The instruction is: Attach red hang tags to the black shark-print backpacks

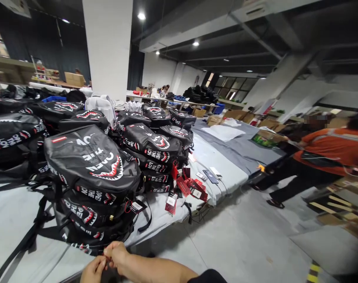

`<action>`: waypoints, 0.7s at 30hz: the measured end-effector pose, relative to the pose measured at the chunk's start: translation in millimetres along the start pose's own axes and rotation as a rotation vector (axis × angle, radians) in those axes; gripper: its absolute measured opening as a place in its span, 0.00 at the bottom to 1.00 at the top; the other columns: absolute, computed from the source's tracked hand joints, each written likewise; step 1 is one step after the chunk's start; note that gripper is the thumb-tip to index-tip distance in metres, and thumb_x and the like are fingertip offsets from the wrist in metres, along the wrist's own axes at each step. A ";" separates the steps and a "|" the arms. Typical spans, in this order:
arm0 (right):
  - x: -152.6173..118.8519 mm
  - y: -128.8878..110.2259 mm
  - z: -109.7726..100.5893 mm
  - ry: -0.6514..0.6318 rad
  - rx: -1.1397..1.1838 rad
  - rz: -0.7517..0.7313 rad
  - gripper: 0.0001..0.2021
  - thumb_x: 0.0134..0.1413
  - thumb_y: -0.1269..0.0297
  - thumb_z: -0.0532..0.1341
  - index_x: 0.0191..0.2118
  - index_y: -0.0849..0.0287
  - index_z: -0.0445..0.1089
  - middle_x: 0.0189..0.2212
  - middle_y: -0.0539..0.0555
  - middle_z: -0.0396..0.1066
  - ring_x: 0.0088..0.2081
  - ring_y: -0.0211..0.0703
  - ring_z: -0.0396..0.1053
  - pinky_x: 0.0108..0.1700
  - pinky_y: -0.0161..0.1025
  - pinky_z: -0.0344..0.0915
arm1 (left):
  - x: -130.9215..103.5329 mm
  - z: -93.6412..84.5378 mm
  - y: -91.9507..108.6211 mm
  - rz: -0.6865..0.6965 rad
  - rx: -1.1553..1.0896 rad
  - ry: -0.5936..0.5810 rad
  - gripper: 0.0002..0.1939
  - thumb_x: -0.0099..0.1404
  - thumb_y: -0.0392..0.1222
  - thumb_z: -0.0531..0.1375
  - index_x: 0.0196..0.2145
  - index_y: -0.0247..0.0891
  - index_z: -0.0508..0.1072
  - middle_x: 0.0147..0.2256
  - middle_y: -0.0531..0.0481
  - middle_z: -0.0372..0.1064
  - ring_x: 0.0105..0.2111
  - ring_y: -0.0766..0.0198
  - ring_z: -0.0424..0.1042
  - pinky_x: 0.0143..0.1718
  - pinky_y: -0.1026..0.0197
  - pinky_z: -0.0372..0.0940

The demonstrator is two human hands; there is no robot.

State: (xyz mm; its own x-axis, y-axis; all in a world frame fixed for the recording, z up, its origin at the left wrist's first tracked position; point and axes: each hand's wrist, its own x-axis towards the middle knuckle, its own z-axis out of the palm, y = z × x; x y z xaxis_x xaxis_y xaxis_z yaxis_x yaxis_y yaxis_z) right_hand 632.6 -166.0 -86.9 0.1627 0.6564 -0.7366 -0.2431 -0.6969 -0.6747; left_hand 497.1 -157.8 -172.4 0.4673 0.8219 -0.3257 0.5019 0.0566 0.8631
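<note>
Fingertips (pixel 108 256) of our right hand (pixel 117 254) and left hand (pixel 94 270) pinch together on something small and reddish; what it is we cannot tell. Both hands sit at the bottom edge, just below the nearest stack of black shark-mouth printed backpacks (pixel 92 177). We count roughly three such stacks on the grey cloth-covered table (pixel 223 173). One person in an orange vest (pixel 332 151) bends well apart, right.

Two hands (pixel 108 261), many backpacks (pixel 93 165)
</note>
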 end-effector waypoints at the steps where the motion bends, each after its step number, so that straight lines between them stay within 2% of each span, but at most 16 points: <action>1: 1.1 1.1 -0.2 -0.009 -0.002 -0.002 0.05 0.50 0.78 0.54 0.28 0.64 0.65 0.21 0.49 0.62 0.16 0.28 0.54 0.16 0.27 0.45 | -3.3 0.8 7.8 -0.016 0.003 0.023 0.30 0.56 0.66 0.45 0.32 0.36 0.71 0.32 0.45 0.70 0.36 0.56 0.69 0.42 0.59 0.61; 4: 6.8 6.9 -1.8 -0.043 -0.014 -0.018 0.04 0.51 0.76 0.54 0.28 0.64 0.64 0.19 0.49 0.61 0.16 0.29 0.54 0.18 0.28 0.45 | -12.9 7.7 28.6 -0.044 -0.020 0.102 0.27 0.55 0.62 0.44 0.28 0.36 0.68 0.30 0.43 0.69 0.34 0.55 0.68 0.41 0.57 0.59; 7: 17.3 18.3 -6.1 -0.116 -0.041 -0.105 0.02 0.48 0.73 0.55 0.27 0.64 0.62 0.18 0.49 0.60 0.18 0.31 0.56 0.20 0.29 0.47 | -18.4 17.4 39.8 -0.042 -0.132 0.198 0.22 0.54 0.59 0.46 0.24 0.37 0.64 0.29 0.42 0.69 0.33 0.56 0.67 0.39 0.58 0.58; 13: 38.4 40.3 -18.3 -0.235 -0.122 -0.252 0.17 0.31 0.53 0.61 0.24 0.62 0.62 0.18 0.50 0.59 0.20 0.35 0.57 0.24 0.33 0.48 | -19.8 34.0 33.9 -0.119 -0.289 0.366 0.22 0.53 0.60 0.47 0.25 0.36 0.63 0.26 0.42 0.67 0.28 0.59 0.64 0.33 0.59 0.55; 15: 39.6 41.2 -20.0 -0.231 -0.158 -0.285 0.17 0.28 0.51 0.60 0.22 0.61 0.62 0.18 0.50 0.58 0.20 0.35 0.55 0.24 0.34 0.48 | -18.8 37.8 29.6 -0.133 -0.275 0.390 0.17 0.55 0.55 0.49 0.25 0.36 0.61 0.25 0.44 0.67 0.27 0.61 0.63 0.31 0.61 0.54; 17: 39.6 40.1 -20.5 -0.219 -0.203 -0.351 0.16 0.27 0.52 0.60 0.19 0.61 0.62 0.17 0.51 0.57 0.21 0.35 0.53 0.27 0.35 0.51 | -18.7 40.0 28.3 -0.165 -0.187 0.421 0.10 0.57 0.45 0.51 0.25 0.35 0.61 0.26 0.46 0.66 0.28 0.63 0.62 0.30 0.63 0.53; 19: 41.4 39.4 -21.4 -0.227 -0.241 -0.421 0.15 0.28 0.52 0.60 0.16 0.60 0.62 0.17 0.52 0.57 0.23 0.37 0.53 0.30 0.37 0.54 | -20.7 40.6 31.6 -0.198 -0.104 0.454 0.05 0.59 0.38 0.52 0.27 0.34 0.62 0.28 0.47 0.67 0.29 0.64 0.63 0.31 0.63 0.52; 21: 46.7 40.2 -23.9 -0.241 -0.271 -0.464 0.15 0.28 0.51 0.60 0.15 0.59 0.62 0.17 0.54 0.59 0.24 0.40 0.55 0.33 0.40 0.56 | -24.8 39.9 38.7 -0.201 -0.070 0.477 0.03 0.59 0.36 0.55 0.30 0.33 0.66 0.31 0.48 0.69 0.32 0.64 0.65 0.33 0.64 0.53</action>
State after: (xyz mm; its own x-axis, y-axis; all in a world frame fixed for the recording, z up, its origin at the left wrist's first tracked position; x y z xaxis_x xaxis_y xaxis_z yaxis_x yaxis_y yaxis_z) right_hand 653.2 -170.3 -149.5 -0.0357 0.9353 -0.3520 0.0597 -0.3496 -0.9350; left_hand 534.0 -198.6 -146.3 -0.0249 0.9568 -0.2898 0.4903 0.2643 0.8305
